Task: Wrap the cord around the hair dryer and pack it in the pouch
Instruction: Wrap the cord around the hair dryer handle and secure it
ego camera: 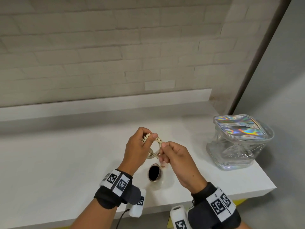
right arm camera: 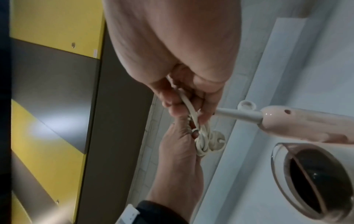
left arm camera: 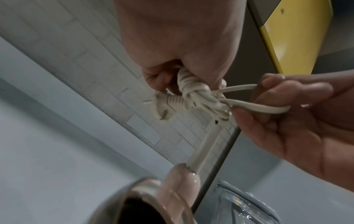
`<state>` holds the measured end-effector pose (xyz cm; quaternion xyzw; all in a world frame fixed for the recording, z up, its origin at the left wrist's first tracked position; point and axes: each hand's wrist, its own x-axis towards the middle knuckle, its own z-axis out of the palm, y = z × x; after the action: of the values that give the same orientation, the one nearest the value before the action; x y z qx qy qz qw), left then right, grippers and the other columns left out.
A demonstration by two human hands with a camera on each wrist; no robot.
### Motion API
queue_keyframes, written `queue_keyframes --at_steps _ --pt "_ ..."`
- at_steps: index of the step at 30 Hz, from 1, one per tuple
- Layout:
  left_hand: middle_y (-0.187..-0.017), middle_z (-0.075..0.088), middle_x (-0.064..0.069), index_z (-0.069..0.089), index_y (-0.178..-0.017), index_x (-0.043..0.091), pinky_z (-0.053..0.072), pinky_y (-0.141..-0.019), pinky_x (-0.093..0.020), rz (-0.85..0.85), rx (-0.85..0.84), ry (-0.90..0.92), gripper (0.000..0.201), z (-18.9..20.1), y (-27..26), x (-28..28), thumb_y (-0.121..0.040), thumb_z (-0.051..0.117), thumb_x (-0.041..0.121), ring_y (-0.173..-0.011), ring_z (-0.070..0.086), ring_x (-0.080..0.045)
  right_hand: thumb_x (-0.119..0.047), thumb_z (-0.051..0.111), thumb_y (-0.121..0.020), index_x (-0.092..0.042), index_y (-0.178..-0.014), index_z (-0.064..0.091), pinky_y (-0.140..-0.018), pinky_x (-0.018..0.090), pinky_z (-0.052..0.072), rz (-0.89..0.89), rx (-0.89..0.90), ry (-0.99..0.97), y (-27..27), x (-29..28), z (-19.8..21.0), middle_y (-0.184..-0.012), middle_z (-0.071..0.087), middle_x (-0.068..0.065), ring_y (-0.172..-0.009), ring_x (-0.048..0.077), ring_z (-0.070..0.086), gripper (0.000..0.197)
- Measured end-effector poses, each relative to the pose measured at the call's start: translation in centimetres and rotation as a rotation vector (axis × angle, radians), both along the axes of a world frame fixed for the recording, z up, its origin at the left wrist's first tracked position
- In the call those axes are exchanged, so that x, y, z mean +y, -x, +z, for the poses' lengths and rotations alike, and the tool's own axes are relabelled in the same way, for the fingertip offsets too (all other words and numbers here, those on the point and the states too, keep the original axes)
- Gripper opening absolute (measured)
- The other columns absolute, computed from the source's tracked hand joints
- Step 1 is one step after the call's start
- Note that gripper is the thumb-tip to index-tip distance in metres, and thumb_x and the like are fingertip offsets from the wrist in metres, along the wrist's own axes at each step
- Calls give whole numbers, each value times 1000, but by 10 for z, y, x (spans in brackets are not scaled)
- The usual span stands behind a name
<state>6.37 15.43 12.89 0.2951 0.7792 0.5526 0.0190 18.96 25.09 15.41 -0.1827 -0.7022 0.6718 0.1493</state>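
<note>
Above the white counter [ego camera: 66, 162] my left hand [ego camera: 140, 144] grips a bundle of coiled cream cord [ego camera: 156, 146] with the plug [left arm camera: 162, 107] sticking out beside my fingers. My right hand [ego camera: 171, 154] pinches a loop of the same cord [left arm camera: 258, 108] just right of the bundle. The pale pink hair dryer [ego camera: 155, 175] hangs or stands below the hands, its dark nozzle opening facing up; its handle [right arm camera: 306, 122] and cord sleeve [left arm camera: 203, 150] run up to the bundle. The clear iridescent pouch [ego camera: 239, 141] stands apart at the right of the counter.
A white brick wall [ego camera: 99, 47] and a low ledge [ego camera: 105, 104] back the counter. The counter's front edge and right corner [ego camera: 264, 189] lie close to the pouch. Yellow and grey panels [right arm camera: 47, 106] show below.
</note>
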Motion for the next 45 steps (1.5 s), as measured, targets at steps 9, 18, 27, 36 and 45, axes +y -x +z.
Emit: queue_keyframes --at_steps 9,18,27,36,45 --pt "-76 57 17 62 -86 20 43 -61 -22 183 456 119 34 -1 2 -4 -85 53 52 -70 56 -9 -20 50 -99 -5 -75 66 -64 37 56 -136 16 70 3 -3 9 -43 47 -10 -45 7 46 33" --pt "-74 64 9 58 -83 17 44 -55 -22 41 -33 -40 18 8 17 -6 -85 71 30 -58 54 -9 -23 53 -96 -22 -110 65 -67 24 47 49 -24 -760 5 28 -10 -87 59 -6 -72 9 55 18" --pt "-84 59 11 56 -93 16 38 -54 -24 185 457 248 27 4 -1 1 -94 53 43 -57 51 -12 -20 56 -93 -22 -94 67 -71 33 39 -39 84 -1197 15 49 1 -86 56 -5 -81 20 53 11" --pt "-63 51 10 49 -77 23 30 -48 -17 -127 573 382 36 16 3 -9 -90 44 57 -53 47 -14 -29 56 -95 -24 -97 72 -78 30 29 -126 40 -1109 35 60 3 -92 57 -2 -91 21 53 16" --pt "-67 65 -5 50 -109 29 39 -54 -24 -115 72 85 20 17 -13 -3 -93 58 36 -51 46 -9 0 62 -76 -14 -130 55 -96 35 38 -28 168 -1111 26 25 -11 -129 56 7 -124 24 48 56"
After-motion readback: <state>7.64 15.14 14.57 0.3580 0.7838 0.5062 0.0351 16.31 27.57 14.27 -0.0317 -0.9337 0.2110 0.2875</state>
